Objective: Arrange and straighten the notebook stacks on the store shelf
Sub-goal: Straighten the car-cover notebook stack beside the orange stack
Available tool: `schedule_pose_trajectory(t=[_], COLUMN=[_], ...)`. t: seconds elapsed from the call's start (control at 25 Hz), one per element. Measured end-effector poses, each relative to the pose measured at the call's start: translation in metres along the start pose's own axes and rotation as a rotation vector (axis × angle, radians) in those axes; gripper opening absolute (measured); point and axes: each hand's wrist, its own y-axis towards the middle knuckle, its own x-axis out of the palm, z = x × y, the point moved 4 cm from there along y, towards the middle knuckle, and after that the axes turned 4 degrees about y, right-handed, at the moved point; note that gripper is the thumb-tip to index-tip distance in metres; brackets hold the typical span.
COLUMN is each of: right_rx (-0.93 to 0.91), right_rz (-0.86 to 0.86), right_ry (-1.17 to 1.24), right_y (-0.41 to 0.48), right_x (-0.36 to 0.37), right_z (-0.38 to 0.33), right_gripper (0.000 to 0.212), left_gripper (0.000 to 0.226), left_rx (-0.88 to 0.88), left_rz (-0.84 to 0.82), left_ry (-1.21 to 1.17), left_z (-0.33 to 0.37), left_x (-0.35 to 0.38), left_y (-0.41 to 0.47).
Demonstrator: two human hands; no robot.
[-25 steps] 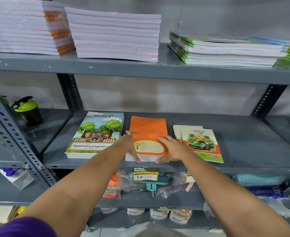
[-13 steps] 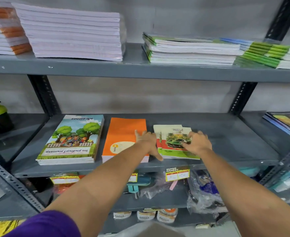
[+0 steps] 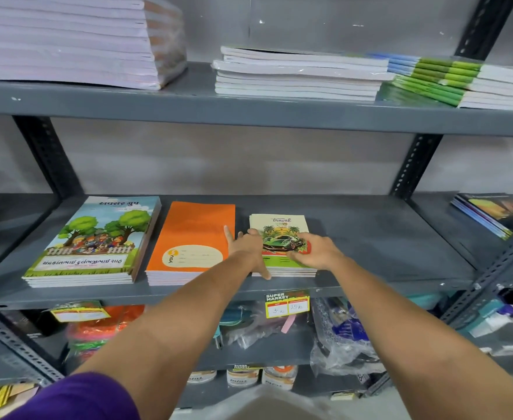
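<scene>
Now both hands sit at the small stack of cream-and-green notebooks with a green sports car on the cover (image 3: 281,234), where a second ago they framed the orange-covered notebook stack (image 3: 193,237) beside it. The car stack, fanned out earlier with one cover slipped leftward, shows its edges squared up, a single cover on top. The left hand (image 3: 249,247) is spread open along the stack's left side, thumb reaching down to the front corner and a forefinger lying over the orange cover's right edge; it presses rather than grasps. The right hand (image 3: 312,251) lies flat on the cover's lower right, fingers loosely curled on the paper, holding nothing between them.

The car stack lies flat on the grey metal middle shelf (image 3: 370,237), near its front lip, its long axis running front to back and the cover's printed title at the far end, toward the wall. The orange stack lies just beside it to the left, parallel, slightly slanted leftward. Further left, the taller stack of illustrated notebooks with trees and children on the cover (image 3: 94,241) lies with the same lean.
</scene>
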Motion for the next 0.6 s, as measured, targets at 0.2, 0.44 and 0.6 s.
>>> schedule_pose_trajectory(t=[0.2,0.44,0.6], right_rx=[-0.040,-0.045,-0.081], right_rz=[-0.143,-0.073,-0.086], right_ry=[-0.016,-0.052,-0.129], right_y=[-0.004,0.006,0.009], right_x=[0.004,0.007,0.004], right_z=[0.014,0.014,0.011], right_gripper=[0.126,0.120,0.122], left_gripper=[0.137,0.136,0.105], left_rx=[-0.005,-0.018,-0.063], left_rz=[-0.008,0.048,0.045], left_ry=[-0.011,-0.057,-0.050], left_z=[0.004,0.003,0.000], left_x=[0.000,0.006,0.005], left_y=[0.001,0.002,0.002])
